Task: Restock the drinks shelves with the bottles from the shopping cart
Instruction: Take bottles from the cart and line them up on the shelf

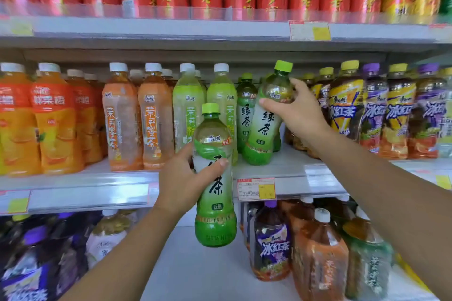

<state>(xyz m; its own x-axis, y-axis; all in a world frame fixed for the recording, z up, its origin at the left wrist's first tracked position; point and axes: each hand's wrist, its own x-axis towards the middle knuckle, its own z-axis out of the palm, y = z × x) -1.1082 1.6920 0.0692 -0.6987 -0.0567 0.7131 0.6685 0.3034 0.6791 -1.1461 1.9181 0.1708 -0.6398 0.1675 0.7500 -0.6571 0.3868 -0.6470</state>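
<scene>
Green-capped 绿茶 bottles, two in hand: left hand (182,178) wraps one (215,178); right hand (297,110) grips the other (265,127), tilted.

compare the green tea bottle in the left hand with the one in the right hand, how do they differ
The left hand grips its green tea bottle around the middle, upright, in front of the shelf edge. The right hand grips the other green tea bottle near the shoulder, tilted, its base on or just above the shelf. Both have light green caps and the same label design.
</scene>
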